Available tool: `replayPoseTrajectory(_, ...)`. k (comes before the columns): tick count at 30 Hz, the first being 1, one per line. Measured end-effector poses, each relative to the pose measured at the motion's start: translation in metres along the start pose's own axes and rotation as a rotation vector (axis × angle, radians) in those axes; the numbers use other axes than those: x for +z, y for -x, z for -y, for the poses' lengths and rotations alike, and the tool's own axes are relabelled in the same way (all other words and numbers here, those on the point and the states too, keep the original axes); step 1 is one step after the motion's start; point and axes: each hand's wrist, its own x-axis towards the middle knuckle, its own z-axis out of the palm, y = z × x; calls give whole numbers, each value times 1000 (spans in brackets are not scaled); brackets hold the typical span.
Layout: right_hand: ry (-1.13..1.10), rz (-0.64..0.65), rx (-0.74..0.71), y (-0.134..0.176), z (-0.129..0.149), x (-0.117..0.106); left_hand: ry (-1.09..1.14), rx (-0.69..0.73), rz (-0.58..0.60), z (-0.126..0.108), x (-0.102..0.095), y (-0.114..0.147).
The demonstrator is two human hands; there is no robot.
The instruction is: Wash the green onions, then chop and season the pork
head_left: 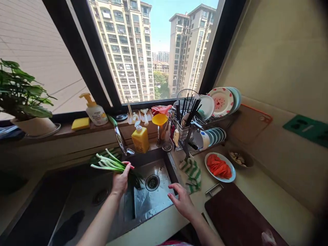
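Clock centred on sink drain [152,182]: at approx. 10, spring onion bunch [109,163] is held up, white ends pointing L, dark tops hanging toward basin [143,203]. Tap [118,138] is seen at 11, just behind. At 9, bunch is gripped by L hand [120,181], fingers closed round stalks. Over at 4, R hand [182,201] is held half open, fingers spread, nothing gripped; brown chopping board [238,215] is passed further out, same hr. Tip: stalks shd be held firmly, w/o crushing; loose tops best gathered w/ R hand, drips kept over basin.
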Motion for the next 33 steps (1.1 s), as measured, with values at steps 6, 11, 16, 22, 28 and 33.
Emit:
replayPoseTrajectory(6, -14, 34, 37, 5, -10, -2, -132, 63, 12, 1, 6, 4)
replayPoseTrajectory(11, 4, 74, 23, 0, -16, -2, -176, 82, -35, -4, 3, 8)
replayPoseTrajectory(16, 26, 110, 5, -2, -19, 1, -267, 108, -37, -10, -1, 7)
replayPoseTrajectory(22, -5, 143, -11, -4, -25, 4, -273, 107, 23, -16, 9, 3)
replayPoseTrajectory(28, -95, 207, -17, -16, -46, 13, -79, 90, 36, -37, 18, -1)
replayPoseTrajectory(33, -103, 290, 36, -30, -79, 26, -90, 106, 102, -52, 16, 6)
